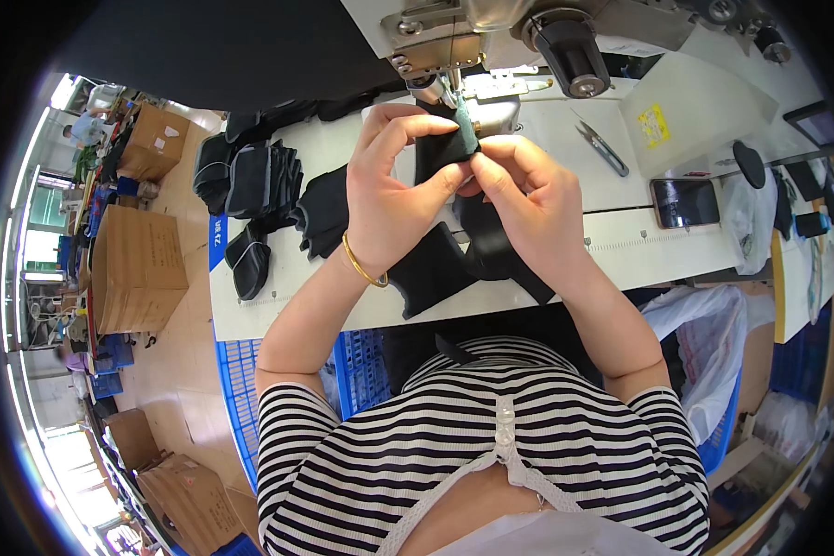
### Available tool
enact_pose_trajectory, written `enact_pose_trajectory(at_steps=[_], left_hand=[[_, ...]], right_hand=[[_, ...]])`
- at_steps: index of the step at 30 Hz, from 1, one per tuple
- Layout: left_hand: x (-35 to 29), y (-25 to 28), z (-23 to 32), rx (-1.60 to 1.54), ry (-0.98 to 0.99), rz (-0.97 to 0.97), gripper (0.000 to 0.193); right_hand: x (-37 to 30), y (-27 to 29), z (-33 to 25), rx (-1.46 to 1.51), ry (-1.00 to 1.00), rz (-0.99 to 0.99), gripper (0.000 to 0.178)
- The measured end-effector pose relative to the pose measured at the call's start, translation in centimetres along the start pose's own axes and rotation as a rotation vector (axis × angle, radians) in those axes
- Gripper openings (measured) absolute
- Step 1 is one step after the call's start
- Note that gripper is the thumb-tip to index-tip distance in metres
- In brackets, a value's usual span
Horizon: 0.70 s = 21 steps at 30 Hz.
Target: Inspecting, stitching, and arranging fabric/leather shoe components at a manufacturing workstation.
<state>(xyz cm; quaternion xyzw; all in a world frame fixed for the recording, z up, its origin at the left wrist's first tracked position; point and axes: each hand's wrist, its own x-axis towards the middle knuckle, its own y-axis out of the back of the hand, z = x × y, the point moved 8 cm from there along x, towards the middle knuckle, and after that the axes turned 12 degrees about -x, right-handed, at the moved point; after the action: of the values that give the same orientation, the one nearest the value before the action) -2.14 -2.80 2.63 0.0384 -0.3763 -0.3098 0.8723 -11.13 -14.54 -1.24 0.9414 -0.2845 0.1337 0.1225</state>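
Both my hands meet just in front of the sewing machine, pinching a small dark fabric piece with a grey-green strip along one side. My left hand grips its near edge between thumb and fingers. My right hand pinches the corner beside it, fingertips almost touching the left thumb. The fabric's far end reaches up beneath the needle area. Under and between my wrists, more black fabric pieces lie on the white table, partly hidden by my hands.
Stacked dark fabric pieces and a tied bundle lie on the left. Thread snips and a phone rest on the right. Blue crates stand under the table's edge, with cardboard boxes across the floor at left.
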Motion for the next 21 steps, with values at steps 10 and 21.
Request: enact_pose_trajectory(at_steps=[10, 21], left_hand=[[-0.5, -0.8, 2.9, 0.317, -0.321, 0.022, 0.023], [-1.7, -1.9, 5.0, 0.486, -0.694, -0.051, 0.034]], right_hand=[[0.4, 0.3, -0.5, -0.127, 0.03, -0.058, 0.017], [0.6, -0.2, 0.2, 0.07, -0.038, -0.126, 0.018]])
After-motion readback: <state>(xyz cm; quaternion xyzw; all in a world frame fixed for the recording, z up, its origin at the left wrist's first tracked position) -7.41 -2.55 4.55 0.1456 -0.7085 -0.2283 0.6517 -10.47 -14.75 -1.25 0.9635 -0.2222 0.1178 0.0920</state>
